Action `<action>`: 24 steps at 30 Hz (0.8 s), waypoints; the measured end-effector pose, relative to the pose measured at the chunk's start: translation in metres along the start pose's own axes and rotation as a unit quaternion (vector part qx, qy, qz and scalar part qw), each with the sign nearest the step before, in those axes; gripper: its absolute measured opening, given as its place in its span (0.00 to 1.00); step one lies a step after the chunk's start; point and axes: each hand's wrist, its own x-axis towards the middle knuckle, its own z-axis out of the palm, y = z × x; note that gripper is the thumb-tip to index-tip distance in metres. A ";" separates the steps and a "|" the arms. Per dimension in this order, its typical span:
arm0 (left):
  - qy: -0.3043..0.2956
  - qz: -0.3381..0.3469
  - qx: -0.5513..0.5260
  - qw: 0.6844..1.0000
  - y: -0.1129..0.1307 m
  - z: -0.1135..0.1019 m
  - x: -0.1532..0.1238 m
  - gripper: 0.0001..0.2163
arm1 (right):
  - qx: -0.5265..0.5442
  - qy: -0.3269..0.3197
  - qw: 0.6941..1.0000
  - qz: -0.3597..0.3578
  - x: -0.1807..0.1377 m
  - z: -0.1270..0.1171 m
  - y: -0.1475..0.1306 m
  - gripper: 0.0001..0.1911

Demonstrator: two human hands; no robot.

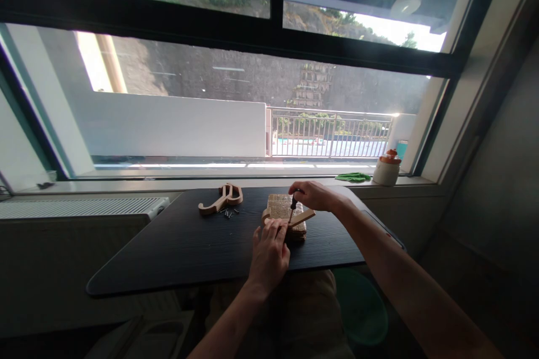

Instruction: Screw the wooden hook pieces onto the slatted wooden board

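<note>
My right hand (311,195) is closed around the dark handle of a screwdriver (293,202), its shaft slanting down to a curved wooden piece (304,216). My left hand (272,249) presses the wooden piece with its fingers, near the screwdriver's tip. Beneath the wood lies a tan block with a woven-looking surface (278,203). The exact contact at the tip is too small to make out. Left of the block, a second wooden piece shaped like a hook with a loop (231,196) rests on the table, beside several loose screws (228,213).
The dark table (168,252) stands against a windowsill. On the sill are a white jar with an orange-brown lid (386,169) and a green cloth (352,177). A radiator (84,208) is at the left, and a green round stool seat (362,308) below the table.
</note>
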 end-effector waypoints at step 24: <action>0.007 0.001 0.000 1.000 0.002 -0.001 0.000 0.23 | -0.081 0.005 0.996 0.043 0.004 0.002 -0.009 0.19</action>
